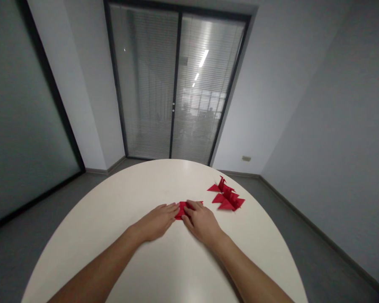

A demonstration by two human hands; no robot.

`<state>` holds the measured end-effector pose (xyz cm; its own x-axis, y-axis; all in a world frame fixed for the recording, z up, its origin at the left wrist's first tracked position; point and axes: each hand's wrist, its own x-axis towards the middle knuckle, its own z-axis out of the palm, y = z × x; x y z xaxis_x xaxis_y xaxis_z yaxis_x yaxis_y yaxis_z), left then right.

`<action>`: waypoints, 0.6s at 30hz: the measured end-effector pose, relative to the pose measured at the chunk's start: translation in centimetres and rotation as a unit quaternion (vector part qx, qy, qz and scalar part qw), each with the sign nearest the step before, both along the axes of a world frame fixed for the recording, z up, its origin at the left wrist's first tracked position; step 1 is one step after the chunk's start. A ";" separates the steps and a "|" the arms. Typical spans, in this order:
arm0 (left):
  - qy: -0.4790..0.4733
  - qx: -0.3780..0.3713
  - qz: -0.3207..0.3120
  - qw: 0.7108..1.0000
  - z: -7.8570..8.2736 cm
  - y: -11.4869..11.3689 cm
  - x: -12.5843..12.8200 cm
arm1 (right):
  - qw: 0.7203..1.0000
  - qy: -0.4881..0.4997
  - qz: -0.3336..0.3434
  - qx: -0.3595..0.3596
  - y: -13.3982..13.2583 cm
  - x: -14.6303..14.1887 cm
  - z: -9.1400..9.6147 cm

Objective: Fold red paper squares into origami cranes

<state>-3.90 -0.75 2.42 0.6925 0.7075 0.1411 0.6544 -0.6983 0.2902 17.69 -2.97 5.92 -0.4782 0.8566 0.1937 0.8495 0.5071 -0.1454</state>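
A folded piece of red paper (pixel 181 211) lies flat on the round white table (pixel 139 181), partly hidden beneath my hands. My left hand (pixel 156 221) rests open at its left edge, fingers stretched out and touching the paper. Over its right part lies my right hand (pixel 202 221), fingers spread and pressing on the sheet. To the right of that hand sit several red origami cranes (pixel 229 200), bunched together so that their wings overlap.
The table's curved edge runs round the far side and the right. Beyond it stand glass doors (pixel 177 84) with blinds and dark frames. A frosted glass panel (pixel 25 118) is at the left, and a grey wall (pixel 344 147) at the right.
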 end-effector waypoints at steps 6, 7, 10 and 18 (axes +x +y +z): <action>-0.020 -0.006 -0.010 1.000 1.2 0.1 -1.4 | 0.998 0.065 0.018 -0.014 1.3 1.0 -1.0; -0.026 -0.008 -0.008 1.000 1.5 0.1 -1.6 | 0.997 0.074 0.018 -0.015 1.5 1.2 -1.1; -0.056 -0.026 0.016 0.998 2.3 0.0 -1.9 | 0.995 0.093 0.013 -0.023 1.6 1.3 -1.4; -0.134 -0.082 0.055 0.986 2.2 0.4 -1.9 | 0.994 0.111 -0.001 -0.015 1.7 0.8 -1.4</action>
<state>-5.80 -0.39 4.65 0.5642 0.8043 0.1865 0.6079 -0.5575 0.5653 18.51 -1.22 4.54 -0.4248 0.8645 0.2687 0.7957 0.4981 -0.3446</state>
